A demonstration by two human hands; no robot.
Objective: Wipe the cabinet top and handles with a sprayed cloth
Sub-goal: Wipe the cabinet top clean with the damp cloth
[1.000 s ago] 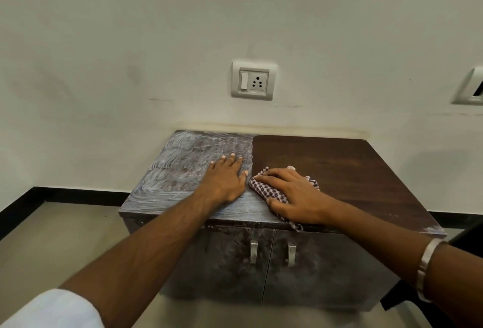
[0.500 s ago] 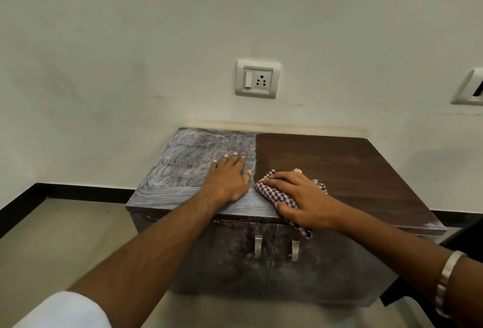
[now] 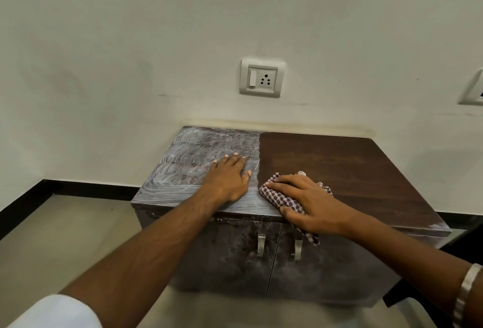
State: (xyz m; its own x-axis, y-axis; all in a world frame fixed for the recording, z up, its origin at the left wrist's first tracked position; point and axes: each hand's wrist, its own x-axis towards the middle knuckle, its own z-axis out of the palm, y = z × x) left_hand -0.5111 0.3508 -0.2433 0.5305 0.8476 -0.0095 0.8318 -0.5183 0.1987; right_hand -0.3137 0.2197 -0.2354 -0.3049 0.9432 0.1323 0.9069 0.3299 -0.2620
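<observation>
A low dark-wood cabinet (image 3: 352, 170) stands against the wall. The left half of its top is grey with dust streaks; the right half is clean brown. My left hand (image 3: 228, 180) lies flat on the dusty half, fingers straight. My right hand (image 3: 305, 204) presses a checked purple-and-white cloth (image 3: 277, 197) onto the top near the front edge, at the border between the two halves, with a corner of the cloth hanging over the edge. Two metal handles (image 3: 260, 245) (image 3: 298, 249) sit on the dusty doors just below.
A wall socket with a switch (image 3: 262, 78) is mounted above the cabinet, and a second plate (image 3: 474, 91) shows at the right edge. Black skirting (image 3: 78, 187) runs along the tiled floor. A dark object (image 3: 465, 249) stands beside the cabinet's right side.
My right hand and the cloth have slid slightly toward the front edge and to the right. The left hand has stayed flat in place.
</observation>
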